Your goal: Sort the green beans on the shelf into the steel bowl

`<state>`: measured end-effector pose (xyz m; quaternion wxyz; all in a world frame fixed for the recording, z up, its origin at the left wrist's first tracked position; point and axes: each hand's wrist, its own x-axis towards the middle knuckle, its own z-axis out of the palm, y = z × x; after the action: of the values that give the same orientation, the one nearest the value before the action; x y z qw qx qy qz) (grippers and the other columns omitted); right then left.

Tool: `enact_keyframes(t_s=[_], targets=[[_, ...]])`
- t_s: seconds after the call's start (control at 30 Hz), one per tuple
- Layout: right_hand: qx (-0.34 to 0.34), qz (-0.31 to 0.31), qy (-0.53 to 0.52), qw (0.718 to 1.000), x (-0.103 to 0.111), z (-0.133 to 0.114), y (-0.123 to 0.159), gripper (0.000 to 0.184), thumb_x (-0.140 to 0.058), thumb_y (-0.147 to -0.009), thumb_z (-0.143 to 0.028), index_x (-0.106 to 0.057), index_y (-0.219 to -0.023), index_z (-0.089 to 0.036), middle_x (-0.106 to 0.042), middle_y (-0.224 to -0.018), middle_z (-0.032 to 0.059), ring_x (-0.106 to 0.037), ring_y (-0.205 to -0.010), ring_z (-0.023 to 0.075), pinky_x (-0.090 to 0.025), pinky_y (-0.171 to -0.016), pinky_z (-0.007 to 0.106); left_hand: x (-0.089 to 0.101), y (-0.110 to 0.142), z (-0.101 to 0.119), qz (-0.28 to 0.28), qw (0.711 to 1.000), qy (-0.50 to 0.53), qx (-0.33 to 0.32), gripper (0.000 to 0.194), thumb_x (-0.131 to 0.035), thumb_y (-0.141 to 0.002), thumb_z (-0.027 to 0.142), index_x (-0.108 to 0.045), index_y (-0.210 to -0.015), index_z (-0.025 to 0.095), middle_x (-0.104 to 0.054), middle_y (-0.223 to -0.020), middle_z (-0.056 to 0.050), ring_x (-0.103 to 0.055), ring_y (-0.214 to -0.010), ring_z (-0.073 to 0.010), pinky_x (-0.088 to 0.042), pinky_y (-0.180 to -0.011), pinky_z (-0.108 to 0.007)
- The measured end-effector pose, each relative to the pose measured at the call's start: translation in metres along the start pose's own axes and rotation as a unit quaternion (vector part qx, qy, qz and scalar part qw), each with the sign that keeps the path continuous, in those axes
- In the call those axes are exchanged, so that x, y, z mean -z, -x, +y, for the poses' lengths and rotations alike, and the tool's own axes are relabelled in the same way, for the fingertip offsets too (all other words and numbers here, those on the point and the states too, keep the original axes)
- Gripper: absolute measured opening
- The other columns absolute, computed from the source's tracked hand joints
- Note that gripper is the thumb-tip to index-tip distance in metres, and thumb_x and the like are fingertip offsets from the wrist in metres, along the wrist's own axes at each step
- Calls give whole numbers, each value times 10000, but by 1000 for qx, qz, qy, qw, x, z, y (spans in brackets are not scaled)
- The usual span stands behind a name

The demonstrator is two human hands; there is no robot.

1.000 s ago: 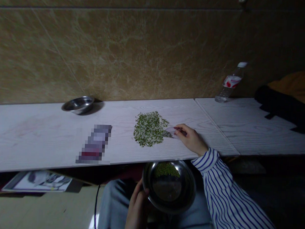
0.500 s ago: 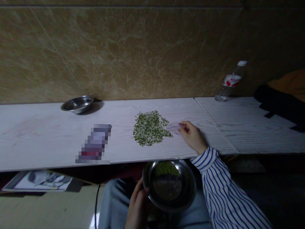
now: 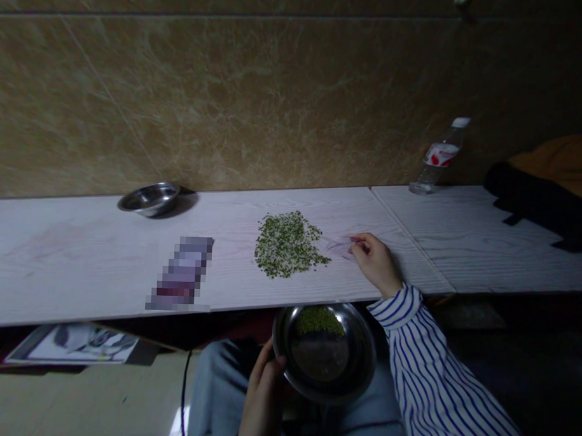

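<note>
My left hand [image 3: 264, 389] grips the left rim of a metal bowl [image 3: 359, 373], tilted over my lap below the table's front edge. A pile of mung beans [image 3: 320, 321] lies against the bowl's far side. On the tabletop, more green mung beans [image 3: 287, 243] are spread in one loose layer. Right of that patch, my right hand [image 3: 376, 260] pinches a thin, clear plastic piece [image 3: 338, 246] between thumb and fingers. Its left end lies close to the beans, low over the table or touching it; I cannot tell which.
Along the wall stand an empty-looking metal bowl [image 3: 151, 200] at left and a plastic bottle [image 3: 436, 161] at right. A blurred-out flat object [image 3: 181, 274] lies left of the beans. Dark and orange cloth [image 3: 550, 189] occupies the far right of the white table [image 3: 79, 255].
My right hand has drawn the clear plastic piece rightward, away from the bean patch. Some beans now stick out at the patch's lower right. My left hand and its bowl have stayed put.
</note>
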<state>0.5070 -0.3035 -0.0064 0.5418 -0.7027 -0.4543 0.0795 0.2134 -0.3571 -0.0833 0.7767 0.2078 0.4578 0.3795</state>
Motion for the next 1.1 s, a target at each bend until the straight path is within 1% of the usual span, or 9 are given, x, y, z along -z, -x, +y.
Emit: enact_keyframes(t_s=[0.1, 0.17, 0.37, 0.53, 0.6, 0.7, 0.77, 0.93, 1.1], targets=[[-4, -11, 5, 1000, 1, -1, 3, 190, -560, -736, -266, -652, -892, -210, -708, -760, 44, -690, -776, 237, -539, -718, 369, -2, 1, 1, -9, 999, 31, 16, 677, -778, -569, 333, -684, -1223, 188, -771, -1074, -155, -655, -1136, -421, -516, -943, -539], [-5, -22, 4, 1000, 2, -2, 6, 187, -567, -746, -264, -655, -903, -214, -712, -761, 41, -696, -778, 235, -543, -713, 363, -3, 1, 2, -10, 999, 28, 25, 671, -770, -570, 319, -689, -1223, 189, -776, -1052, -154, -659, -1130, -427, -522, -931, -542], [-13, -58, -23, 998, 7, -10, 18, 170, -596, -769, -284, -647, -914, -212, -718, -770, 39, -706, -765, 217, -559, -700, 342, -8, 5, 4, -17, 1000, 12, 20, 727, -777, -585, 360, -658, -1283, 194, -772, -1085, -146, -662, -1124, -398, -525, -928, -493], [-20, -97, -55, 994, 16, -21, 30, 187, -609, -783, -316, -646, -923, -198, -724, -764, 43, -716, -771, 212, -564, -728, 345, -14, 9, 5, -18, 1000, 22, 11, 666, -771, -611, 364, -670, -1246, 191, -775, -1085, -140, -643, -1162, -381, -513, -944, -463], [-23, -78, -37, 996, 20, -21, 31, 208, -610, -785, -332, -653, -932, -192, -729, -780, 55, -718, -784, 221, -562, -729, 355, -16, 10, 5, -18, 1000, 22, 8, 649, -769, -621, 344, -669, -1242, 184, -777, -1071, -139, -647, -1155, -382, -513, -942, -464], [-23, -19, -3, 1000, 25, -18, 31, 229, -598, -787, -331, -661, -952, -186, -742, -812, 73, -717, -794, 232, -557, -723, 368, -19, 15, 9, -25, 999, 23, 11, 653, -757, -655, 337, -648, -1279, 181, -774, -1088, -142, -655, -1144, -378, -515, -938, -464], [-21, -4, 20, 1000, 27, -15, 31, 224, -590, -788, -321, -665, -952, -189, -747, -815, 75, -716, -784, 232, -557, -714, 368, -21, 18, 12, -26, 999, 23, 10, 639, -756, -665, 343, -653, -1276, 184, -770, -1107, -142, -660, -1139, -372, -519, -931, -452], [-13, -28, 50, 998, 24, -17, 38, 223, -570, -813, -318, -672, -974, -202, -757, -846, 76, -719, -791, 232, -558, -705, 360, -24, 24, 15, -10, 1000, 9, 2, 559, -752, -668, 358, -704, -1204, 210, -758, -1165, -123, -659, -1139, -360, -527, -915, -425], [-7, -44, 41, 998, 18, -23, 46, 225, -559, -839, -328, -676, -989, -207, -757, -866, 82, -727, -811, 237, -566, -727, 368, -22, 22, 13, -6, 1000, 14, 8, 622, -771, -652, 382, -680, -1243, 208, -767, -1137, -121, -661, -1134, -351, -526, -914, -415]])
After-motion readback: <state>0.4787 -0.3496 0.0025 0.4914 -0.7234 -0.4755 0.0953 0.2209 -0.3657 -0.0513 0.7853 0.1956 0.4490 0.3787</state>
